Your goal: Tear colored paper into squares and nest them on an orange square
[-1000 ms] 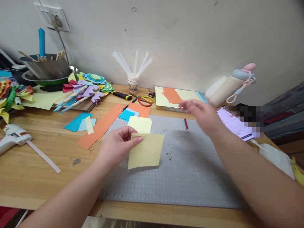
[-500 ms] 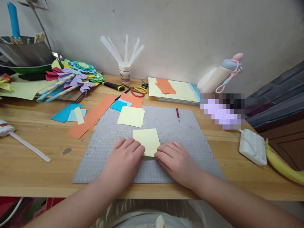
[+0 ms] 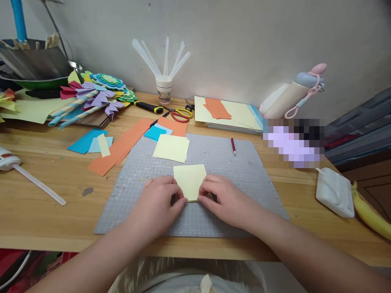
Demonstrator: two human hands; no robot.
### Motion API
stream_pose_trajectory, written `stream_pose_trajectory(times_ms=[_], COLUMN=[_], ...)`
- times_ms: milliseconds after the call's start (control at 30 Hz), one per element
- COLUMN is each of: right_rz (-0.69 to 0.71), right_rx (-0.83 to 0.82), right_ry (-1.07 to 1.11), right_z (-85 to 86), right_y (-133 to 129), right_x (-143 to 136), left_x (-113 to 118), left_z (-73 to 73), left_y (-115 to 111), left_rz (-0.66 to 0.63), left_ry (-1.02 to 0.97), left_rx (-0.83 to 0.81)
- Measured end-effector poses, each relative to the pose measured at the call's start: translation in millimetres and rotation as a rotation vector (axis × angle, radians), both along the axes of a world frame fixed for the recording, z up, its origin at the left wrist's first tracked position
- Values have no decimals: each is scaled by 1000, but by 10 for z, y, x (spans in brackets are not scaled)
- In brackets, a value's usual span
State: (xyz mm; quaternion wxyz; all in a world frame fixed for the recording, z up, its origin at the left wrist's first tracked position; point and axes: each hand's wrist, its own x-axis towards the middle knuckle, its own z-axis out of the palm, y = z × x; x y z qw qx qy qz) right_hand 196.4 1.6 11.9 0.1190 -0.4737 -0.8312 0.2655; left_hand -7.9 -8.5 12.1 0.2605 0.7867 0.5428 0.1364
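A pale yellow square of paper (image 3: 190, 181) lies on the grey cutting mat (image 3: 226, 219). My left hand (image 3: 161, 201) pinches its lower left corner between thumb and fingers. At the lower right corner, my right hand (image 3: 224, 199) grips the same sheet with bent fingers. Just beyond it is a small stack of pale yellow paper (image 3: 171, 147), partly over blue pieces (image 3: 154, 133). A dark red pencil (image 3: 233, 146) rests on the mat to the right.
Orange strips (image 3: 122, 146), scissors (image 3: 181, 115), a cutter (image 3: 148, 107) and a cup of white sticks (image 3: 164, 90) are beyond the mat. A glue gun (image 3: 7, 159) is left; a white box (image 3: 334, 193) and banana (image 3: 371, 211) are right.
Both thumbs now show at the near edge of the yellow square, with the fingers more arched. The view has shifted slightly.
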Motion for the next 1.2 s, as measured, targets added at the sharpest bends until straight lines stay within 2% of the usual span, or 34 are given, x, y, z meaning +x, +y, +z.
stream_pose_trajectory(times_ms=[267,400,600,867,1067,1200], right_rz=[-25,-67,-82,-89,-94,-100], right_rx=[-5,-3,-8,-14,-10,-68], right_ry=[40,12,18,8,8,25], right_z=[-73,-80,-93,-93,-112,-82], right_y=[-10,-7,25,30,24,21], right_x=[1,-42,-67,-67,-69,-16], left_x=[-16,-48,-92,-155,-138,-135], left_z=[48,104,127,24,38,41], left_y=[184,362,576,582,548,533], left_rz=[-93,-229,-427,-474,-450,-465], left_ry=[35,83,80,13,31,16], left_rx=[-120,-201,-216,-185,-168,-180])
